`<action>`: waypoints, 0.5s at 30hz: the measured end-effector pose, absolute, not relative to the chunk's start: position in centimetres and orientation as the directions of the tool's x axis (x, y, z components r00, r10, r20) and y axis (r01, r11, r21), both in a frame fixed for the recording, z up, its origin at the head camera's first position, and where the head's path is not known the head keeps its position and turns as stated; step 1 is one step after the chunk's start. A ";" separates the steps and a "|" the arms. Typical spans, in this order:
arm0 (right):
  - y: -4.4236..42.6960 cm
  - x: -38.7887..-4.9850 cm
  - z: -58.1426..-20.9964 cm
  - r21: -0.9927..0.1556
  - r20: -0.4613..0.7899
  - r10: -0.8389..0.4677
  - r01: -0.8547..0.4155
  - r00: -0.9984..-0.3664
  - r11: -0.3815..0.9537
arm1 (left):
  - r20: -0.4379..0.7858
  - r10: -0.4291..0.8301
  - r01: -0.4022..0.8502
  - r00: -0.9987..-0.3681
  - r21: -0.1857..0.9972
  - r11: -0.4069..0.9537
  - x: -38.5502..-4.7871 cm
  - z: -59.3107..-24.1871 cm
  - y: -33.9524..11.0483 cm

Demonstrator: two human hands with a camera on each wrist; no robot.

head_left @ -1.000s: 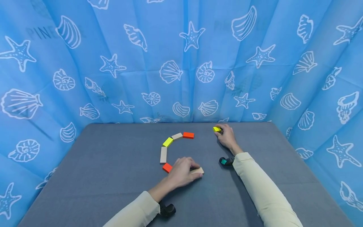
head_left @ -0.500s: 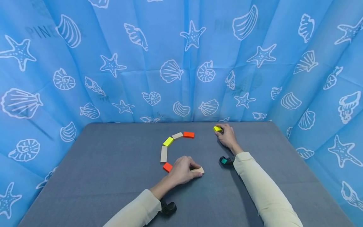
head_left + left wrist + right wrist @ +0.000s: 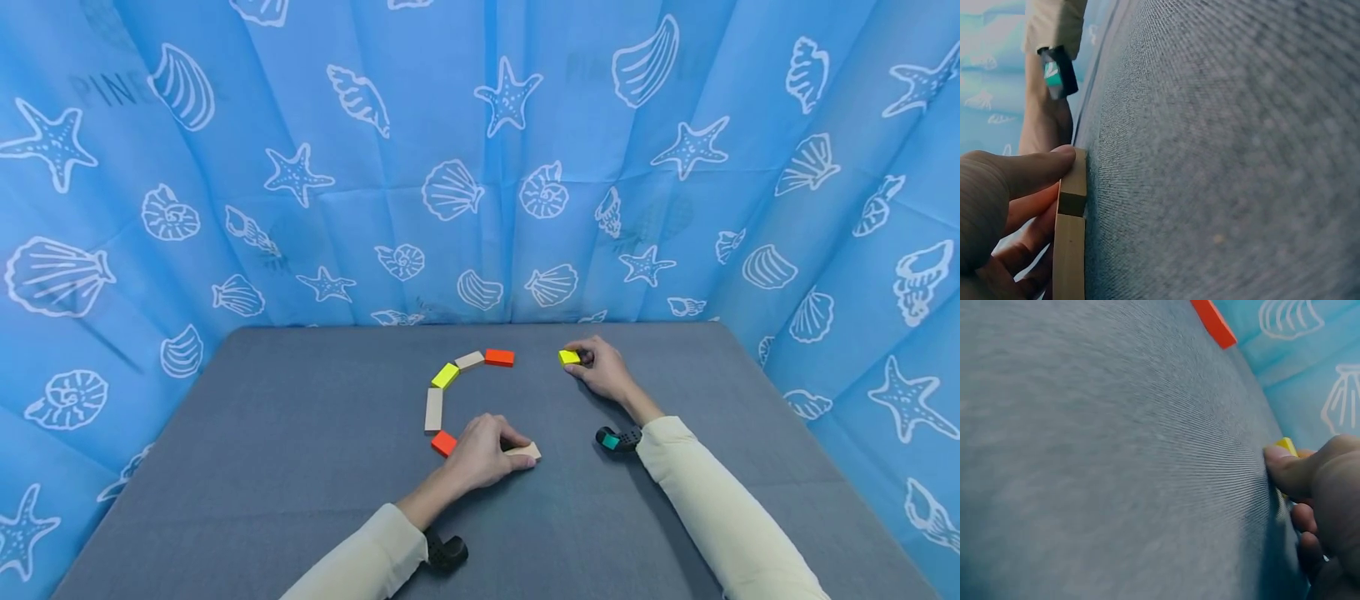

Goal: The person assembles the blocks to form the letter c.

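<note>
In the head view my left hand (image 3: 483,454) holds a plain wooden block (image 3: 525,451) flat on the cloth, thumb on its near side. The left wrist view shows the thumb on that wooden block (image 3: 1074,178), with another plain block (image 3: 1069,256) end to end with it. My right hand (image 3: 603,368) pinches a yellow block (image 3: 569,357) between thumb and fingers at the far right. In the right wrist view the thumb covers most of the yellow block (image 3: 1287,446); I cannot tell whether it touches the cloth.
A curved row runs from a red block (image 3: 499,357) through a plain block (image 3: 469,361), a yellow block (image 3: 445,376) and a longer plain block (image 3: 433,411) to another red block (image 3: 444,443), partly behind my left hand. A blue shell-patterned curtain (image 3: 360,192) borders the grey table (image 3: 300,467).
My right hand has come slightly nearer to me with the yellow block, its forearm swinging right. The left hand and the curved row have stayed in place.
</note>
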State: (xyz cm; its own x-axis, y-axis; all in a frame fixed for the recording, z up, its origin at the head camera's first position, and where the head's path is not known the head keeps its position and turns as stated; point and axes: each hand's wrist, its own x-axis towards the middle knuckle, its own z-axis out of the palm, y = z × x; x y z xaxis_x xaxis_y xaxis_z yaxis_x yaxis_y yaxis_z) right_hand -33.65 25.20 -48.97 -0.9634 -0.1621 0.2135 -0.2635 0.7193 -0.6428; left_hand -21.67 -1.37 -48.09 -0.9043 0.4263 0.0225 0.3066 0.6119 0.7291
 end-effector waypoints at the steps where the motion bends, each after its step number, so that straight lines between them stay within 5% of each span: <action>1: 25.2 -33.4 -48.9 -0.638 0.212 -0.184 -0.278 -0.960 0.718 | 0.022 0.425 0.307 -0.905 0.727 0.614 -21.6 -48.1 -1.4; 15: 24.8 -29.5 -48.5 -0.633 0.202 -0.411 -0.439 -0.889 0.638 | 0.012 0.427 0.306 -0.904 0.717 0.627 -21.6 -47.9 -1.3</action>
